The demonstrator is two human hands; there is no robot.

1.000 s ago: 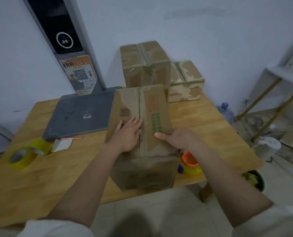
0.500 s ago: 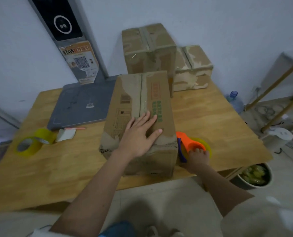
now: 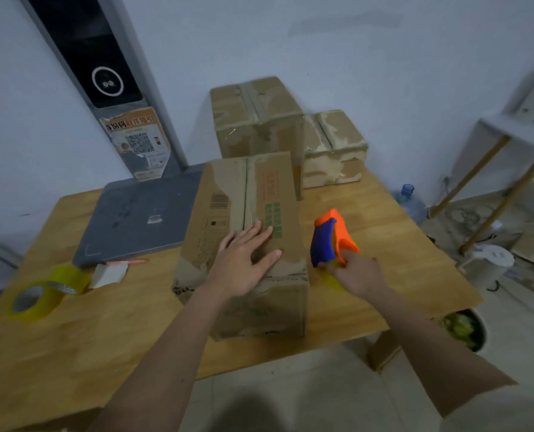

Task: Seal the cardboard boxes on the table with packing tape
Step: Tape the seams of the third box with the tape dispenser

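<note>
Now my left hand (image 3: 243, 263) lies flat and spread on the near box (image 3: 247, 232) in the middle of the counter (image 3: 110, 332). My right hand (image 3: 357, 271) grips the tape gun (image 3: 331, 241) just right of it. No new tape yet, I think.

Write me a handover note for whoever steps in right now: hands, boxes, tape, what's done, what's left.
Left hand: flat, fingers straight, pressing the top flaps of the near brown cardboard box at the wooden table's front edge.
Right hand: grip closed on the orange and blue tape dispenser, raised beside the box's right side.
Done: two worn cardboard boxes at the back appear taped along their seams.
Left: no fresh tape visible on the near box's centre seam; tape it.
Spare: yellow tape roll, table's left.
</note>
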